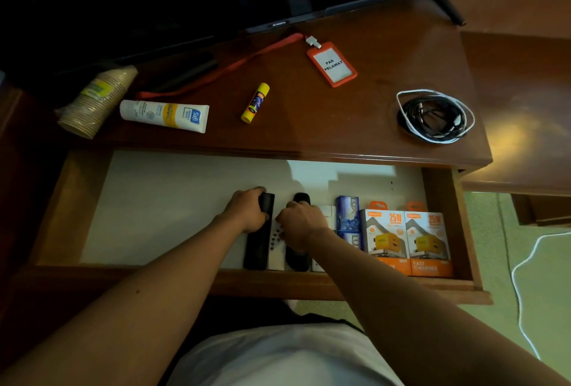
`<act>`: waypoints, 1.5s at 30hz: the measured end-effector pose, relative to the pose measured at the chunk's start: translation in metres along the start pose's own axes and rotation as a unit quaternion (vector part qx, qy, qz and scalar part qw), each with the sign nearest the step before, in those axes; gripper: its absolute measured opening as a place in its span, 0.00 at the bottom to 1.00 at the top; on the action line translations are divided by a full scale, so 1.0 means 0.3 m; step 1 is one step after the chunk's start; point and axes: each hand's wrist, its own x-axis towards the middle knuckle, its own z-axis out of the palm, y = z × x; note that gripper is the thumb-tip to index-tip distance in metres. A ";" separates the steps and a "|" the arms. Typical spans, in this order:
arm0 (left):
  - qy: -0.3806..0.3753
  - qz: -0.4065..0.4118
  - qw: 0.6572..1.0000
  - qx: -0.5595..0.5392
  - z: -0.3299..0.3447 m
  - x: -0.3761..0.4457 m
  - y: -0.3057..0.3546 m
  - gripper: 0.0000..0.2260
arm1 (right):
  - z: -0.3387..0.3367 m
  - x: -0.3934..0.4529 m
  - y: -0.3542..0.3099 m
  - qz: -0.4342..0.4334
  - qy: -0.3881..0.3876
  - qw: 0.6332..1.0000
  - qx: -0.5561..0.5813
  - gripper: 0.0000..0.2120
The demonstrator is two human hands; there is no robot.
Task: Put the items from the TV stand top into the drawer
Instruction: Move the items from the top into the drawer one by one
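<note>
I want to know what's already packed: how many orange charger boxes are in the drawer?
2, side by side at the drawer's right end: one charger box next to the blue boxes, the other against the right wall. More could hide behind them.

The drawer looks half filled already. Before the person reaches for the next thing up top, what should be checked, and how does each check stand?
1. Drawer open: ok.
2. Free floor at drawer's left: ok.
3. Left hand free: not ok, it grips a black remote.
4. Right hand free: not ok, it rests on another black remote; grip cannot tell.
5. Top emptied: not ok; cup stack, cream tube, glue stick, badge, cable coil remain.
</note>
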 end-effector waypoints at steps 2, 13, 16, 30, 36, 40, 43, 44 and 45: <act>0.013 0.004 1.000 -0.010 0.005 0.000 -0.005 0.35 | 0.001 0.001 -0.003 0.004 0.002 1.000 0.001 0.15; -0.007 0.038 0.999 -0.036 -0.003 -0.010 -0.070 0.40 | -0.021 -0.002 -0.071 0.086 -0.004 0.996 0.003 0.16; -0.017 0.069 0.997 -0.036 -0.044 -0.035 -0.112 0.39 | -0.038 -0.003 -0.115 0.115 0.014 0.993 0.027 0.17; 0.266 0.242 0.931 -0.063 -0.476 -0.153 -0.203 0.10 | -0.250 0.111 -0.386 0.137 0.343 0.899 0.236 0.10; 0.353 0.254 0.901 -0.016 -0.691 -0.070 -0.160 0.11 | -0.399 0.165 -0.362 0.171 0.383 0.871 0.257 0.11; 0.356 0.216 0.906 0.080 -0.789 0.010 -0.131 0.14 | -0.463 0.213 -0.327 0.212 0.349 0.873 0.266 0.20; 0.332 0.159 0.914 0.170 -0.841 0.052 -0.103 0.13 | -0.496 0.242 -0.303 0.240 0.338 0.870 0.267 0.23; 0.315 0.137 0.918 0.196 -0.853 0.061 -0.094 0.12 | -0.505 0.252 -0.297 0.245 0.334 0.869 0.271 0.24; 0.298 0.119 0.922 0.214 -0.864 0.070 -0.087 0.11 | -0.514 0.263 -0.291 0.248 0.330 0.868 0.276 0.24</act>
